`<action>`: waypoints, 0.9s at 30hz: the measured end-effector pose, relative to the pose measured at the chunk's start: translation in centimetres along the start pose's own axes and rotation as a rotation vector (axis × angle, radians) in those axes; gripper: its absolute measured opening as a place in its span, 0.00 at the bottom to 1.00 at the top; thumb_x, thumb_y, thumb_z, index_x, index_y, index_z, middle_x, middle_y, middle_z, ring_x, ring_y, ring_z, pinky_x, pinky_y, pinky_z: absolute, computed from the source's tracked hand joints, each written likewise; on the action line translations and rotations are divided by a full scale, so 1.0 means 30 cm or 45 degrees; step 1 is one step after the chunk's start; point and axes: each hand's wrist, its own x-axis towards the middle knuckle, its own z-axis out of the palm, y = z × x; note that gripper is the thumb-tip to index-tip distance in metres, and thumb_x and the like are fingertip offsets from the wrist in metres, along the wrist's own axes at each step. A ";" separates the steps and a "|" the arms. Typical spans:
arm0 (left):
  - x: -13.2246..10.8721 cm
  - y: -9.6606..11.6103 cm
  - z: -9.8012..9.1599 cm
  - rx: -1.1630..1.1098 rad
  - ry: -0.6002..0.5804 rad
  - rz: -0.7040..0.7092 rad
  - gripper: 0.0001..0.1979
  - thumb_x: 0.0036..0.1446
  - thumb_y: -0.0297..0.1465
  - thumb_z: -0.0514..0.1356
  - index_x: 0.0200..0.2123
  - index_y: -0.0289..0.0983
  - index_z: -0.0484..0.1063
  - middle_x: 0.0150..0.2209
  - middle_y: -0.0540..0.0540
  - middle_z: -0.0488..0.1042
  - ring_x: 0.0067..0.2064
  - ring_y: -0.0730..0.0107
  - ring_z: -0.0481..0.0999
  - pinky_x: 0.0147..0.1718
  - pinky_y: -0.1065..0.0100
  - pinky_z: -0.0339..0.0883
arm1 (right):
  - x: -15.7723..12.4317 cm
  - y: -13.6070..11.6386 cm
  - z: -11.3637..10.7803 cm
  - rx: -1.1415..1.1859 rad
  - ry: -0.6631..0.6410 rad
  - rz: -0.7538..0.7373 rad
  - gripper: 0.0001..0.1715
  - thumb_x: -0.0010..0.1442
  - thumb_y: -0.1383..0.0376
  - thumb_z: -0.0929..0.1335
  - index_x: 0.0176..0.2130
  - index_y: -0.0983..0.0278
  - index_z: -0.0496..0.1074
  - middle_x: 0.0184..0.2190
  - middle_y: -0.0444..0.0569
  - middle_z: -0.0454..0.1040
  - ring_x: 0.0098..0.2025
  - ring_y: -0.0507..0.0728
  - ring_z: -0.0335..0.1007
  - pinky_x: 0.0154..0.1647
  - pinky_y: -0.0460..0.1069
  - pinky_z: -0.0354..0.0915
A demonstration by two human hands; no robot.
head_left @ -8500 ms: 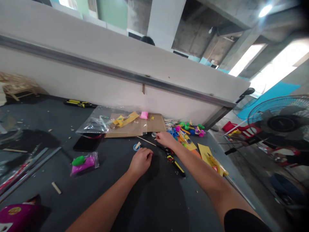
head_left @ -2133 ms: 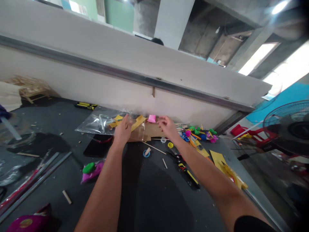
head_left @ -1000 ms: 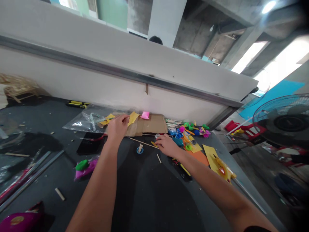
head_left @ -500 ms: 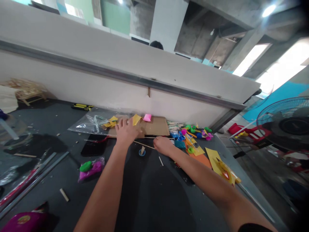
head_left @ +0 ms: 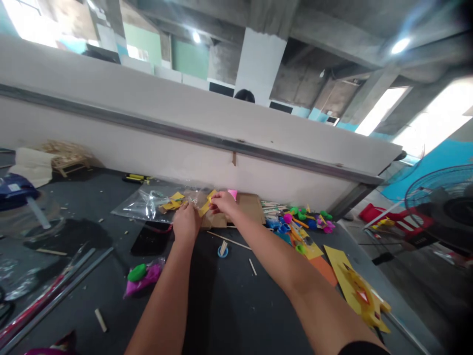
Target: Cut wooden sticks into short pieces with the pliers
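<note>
My right hand [head_left: 221,203] is closed on a yellow paper piece [head_left: 205,206] over the cardboard [head_left: 249,207] at the back of the dark table. Close by on its left, my left hand [head_left: 186,222] rests at the cardboard's edge beside a clear plastic bag [head_left: 136,204]; its fingertips are hidden, so I cannot make out what it holds. More yellow paper scraps [head_left: 174,201] lie on the bag. A pink paper [head_left: 232,194] sits behind my right hand. In front of the cardboard are a thin stick [head_left: 229,239] and a small blue cup [head_left: 222,250] with short sticks in it.
A black phone [head_left: 151,239] and a bag of green and magenta clay [head_left: 143,276] lie left of my left forearm. Colourful clay pieces [head_left: 295,217] are at the back right. A fan [head_left: 443,202] stands beyond the right edge.
My right hand has moved left and up from the thin stick to the yellow paper. My left hand has lowered slightly beside it. The camera view has tilted up.
</note>
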 end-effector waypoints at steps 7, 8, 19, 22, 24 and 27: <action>0.029 0.005 -0.027 -0.067 0.058 -0.074 0.19 0.61 0.35 0.42 0.45 0.36 0.69 0.41 0.38 0.75 0.41 0.58 0.74 0.38 0.64 0.64 | 0.003 -0.027 -0.016 0.131 -0.023 -0.034 0.17 0.52 0.77 0.62 0.42 0.65 0.68 0.38 0.50 0.73 0.33 0.50 0.72 0.27 0.43 0.70; 0.029 0.007 -0.026 -0.081 0.023 -0.066 0.19 0.61 0.35 0.42 0.46 0.36 0.69 0.42 0.38 0.75 0.42 0.58 0.74 0.39 0.63 0.64 | -0.027 -0.020 -0.057 0.127 -0.002 -0.047 0.18 0.53 0.76 0.62 0.43 0.64 0.68 0.40 0.50 0.73 0.35 0.50 0.72 0.28 0.43 0.69; 0.035 0.149 -0.076 -0.463 0.505 0.316 0.15 0.57 0.30 0.53 0.47 0.30 0.67 0.47 0.38 0.70 0.53 0.60 0.63 0.52 0.56 0.54 | -0.692 0.244 -0.267 -0.872 0.206 -0.031 0.08 0.58 0.63 0.62 0.37 0.63 0.68 0.28 0.46 0.74 0.31 0.53 0.70 0.32 0.45 0.61; -0.027 0.280 -0.114 -0.689 0.636 0.251 0.13 0.58 0.24 0.50 0.45 0.33 0.68 0.42 0.43 0.71 0.47 0.65 0.66 0.49 0.60 0.58 | -0.723 0.277 -0.201 -1.118 0.153 0.096 0.08 0.56 0.62 0.64 0.35 0.64 0.69 0.34 0.51 0.74 0.35 0.56 0.71 0.34 0.47 0.60; -0.098 0.366 -0.130 -0.803 0.546 0.332 0.13 0.57 0.23 0.49 0.43 0.34 0.70 0.40 0.44 0.72 0.44 0.66 0.68 0.46 0.62 0.61 | -0.706 0.285 -0.181 -1.185 0.122 0.150 0.08 0.56 0.63 0.64 0.34 0.65 0.70 0.35 0.53 0.74 0.36 0.57 0.71 0.34 0.47 0.61; -0.217 0.451 -0.145 -0.895 0.268 0.535 0.13 0.56 0.24 0.51 0.42 0.37 0.70 0.40 0.45 0.72 0.44 0.67 0.70 0.45 0.63 0.63 | -0.677 0.288 -0.186 -1.175 0.128 0.172 0.07 0.54 0.66 0.64 0.30 0.66 0.71 0.31 0.54 0.75 0.35 0.58 0.72 0.33 0.47 0.61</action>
